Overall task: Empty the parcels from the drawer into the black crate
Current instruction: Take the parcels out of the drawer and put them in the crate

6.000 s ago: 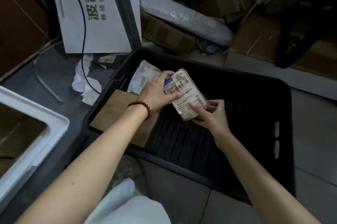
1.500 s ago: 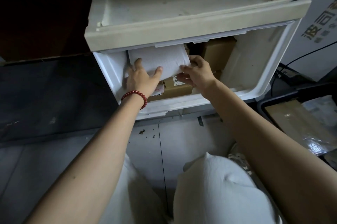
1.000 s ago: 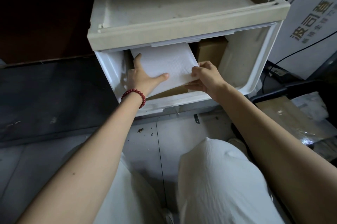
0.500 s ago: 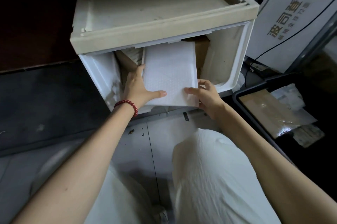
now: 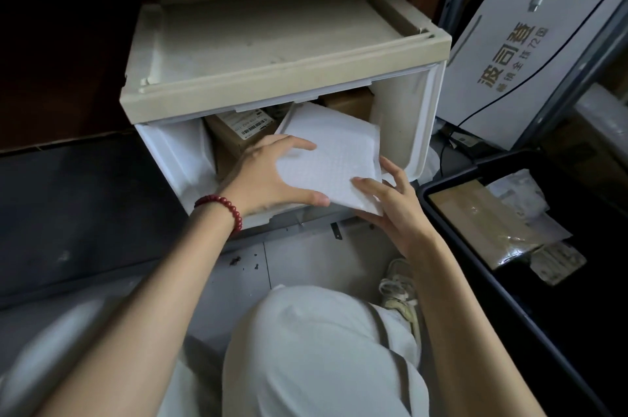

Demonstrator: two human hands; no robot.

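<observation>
Head view: a white padded mailer parcel (image 5: 333, 158) lies tilted, half out of the open white plastic drawer (image 5: 418, 117). The left hand (image 5: 268, 178) has its fingers curled round the parcel's left edge, and the right hand (image 5: 390, 209) pinches its near corner. A black plastic crate (image 5: 516, 308) sits just to the right, with other parcels inside.

Both bare forearms reach forward to the white padded mailer (image 5: 334, 153); the left hand (image 5: 268, 178) grips its left side, digits spread wide over the top face; the right hand (image 5: 394, 209) pinches its near right corner, thumb on top, fingers splayed along its right edge.
</observation>
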